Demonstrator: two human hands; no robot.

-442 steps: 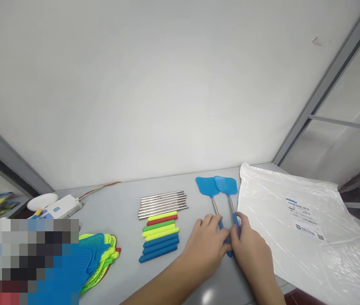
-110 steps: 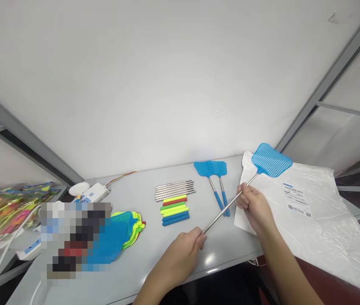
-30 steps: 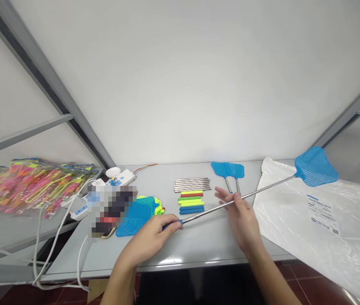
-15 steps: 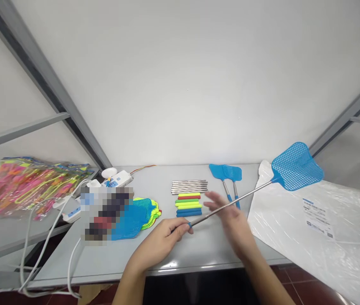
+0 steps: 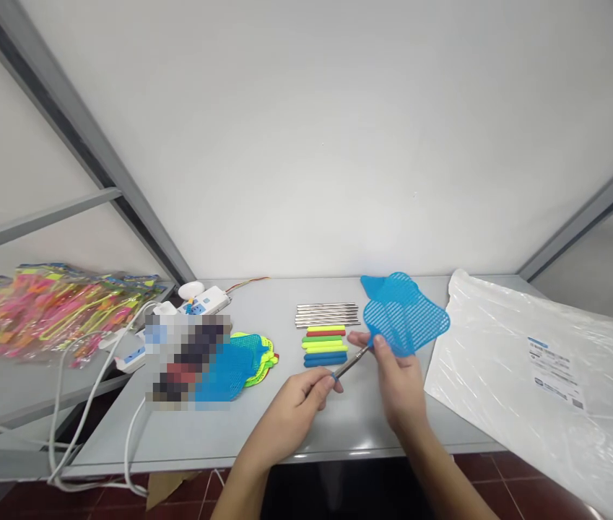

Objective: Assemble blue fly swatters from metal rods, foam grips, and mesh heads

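Note:
My left hand (image 5: 296, 404) is closed on the blue grip of a fly swatter whose metal rod (image 5: 350, 363) is now pushed short. Its blue mesh head (image 5: 404, 318) stands just above my right hand (image 5: 397, 375), which pinches the rod right under the head. Behind the head lie two more finished blue swatters (image 5: 374, 285), mostly hidden by it. On the grey table (image 5: 263, 426) sit a row of steel rods (image 5: 326, 314) and a stack of coloured foam grips (image 5: 325, 344).
A pile of blue and yellow-green swatter heads (image 5: 246, 357) lies left of the grips. A white plastic bag (image 5: 528, 361) covers the table's right side. A power strip (image 5: 203, 300) with cables and packets of coloured goods (image 5: 40, 307) lie to the left.
The telescopic rod has collapsed: the mesh head came from far right over the bag down to my right hand, which slid up the rod to the head. My left hand stayed on the grip.

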